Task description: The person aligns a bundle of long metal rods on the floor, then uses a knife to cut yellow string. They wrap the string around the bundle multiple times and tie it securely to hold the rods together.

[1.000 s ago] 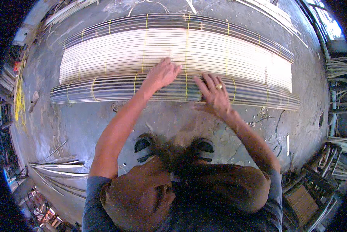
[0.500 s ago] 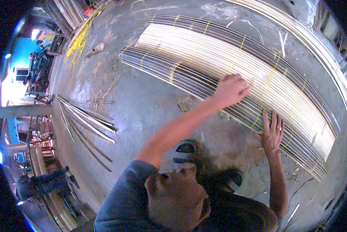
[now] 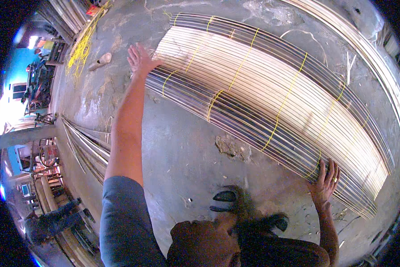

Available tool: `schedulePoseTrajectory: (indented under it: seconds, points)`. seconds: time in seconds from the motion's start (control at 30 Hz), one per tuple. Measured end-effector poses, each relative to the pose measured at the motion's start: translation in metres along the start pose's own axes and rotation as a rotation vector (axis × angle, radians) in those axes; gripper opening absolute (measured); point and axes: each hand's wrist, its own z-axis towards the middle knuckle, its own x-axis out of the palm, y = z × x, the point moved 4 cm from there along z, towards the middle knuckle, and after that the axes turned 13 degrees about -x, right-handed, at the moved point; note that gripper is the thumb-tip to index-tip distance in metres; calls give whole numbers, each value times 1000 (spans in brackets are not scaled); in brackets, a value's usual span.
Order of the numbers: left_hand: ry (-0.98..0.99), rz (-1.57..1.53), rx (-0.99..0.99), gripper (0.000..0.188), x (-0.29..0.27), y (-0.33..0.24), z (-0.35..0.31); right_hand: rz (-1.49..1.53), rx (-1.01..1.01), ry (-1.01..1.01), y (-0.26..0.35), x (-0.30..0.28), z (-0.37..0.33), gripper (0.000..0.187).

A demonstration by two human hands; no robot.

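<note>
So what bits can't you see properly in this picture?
All in the head view:
Near left end of the mat: hidden behind the left hand.
Mat beneath the right hand: covered by it.
Right ends of some thin strips: behind the left forearm.
Long strips: cut off by the picture's top edge.

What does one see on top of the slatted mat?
Yellow cords cross the slatted mat, and the right hand lies on its near roll; the part beneath is hidden.

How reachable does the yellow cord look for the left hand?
Probably yes, with a lean: the left arm looks nearly straight, but only a short brown piece lies between the left hand and yellow cord.
</note>
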Motion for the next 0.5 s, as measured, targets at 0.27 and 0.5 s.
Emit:
schedulePoseTrajectory:
  seconds: [0.27,0.5]
  points:
    - [127,-117,-258,67,57,15,47,19,25,102,-3,-7,5,98]
    - [-322,-278,-229,32,86,95,83,-40,-49,-13,2,-2,13,88]
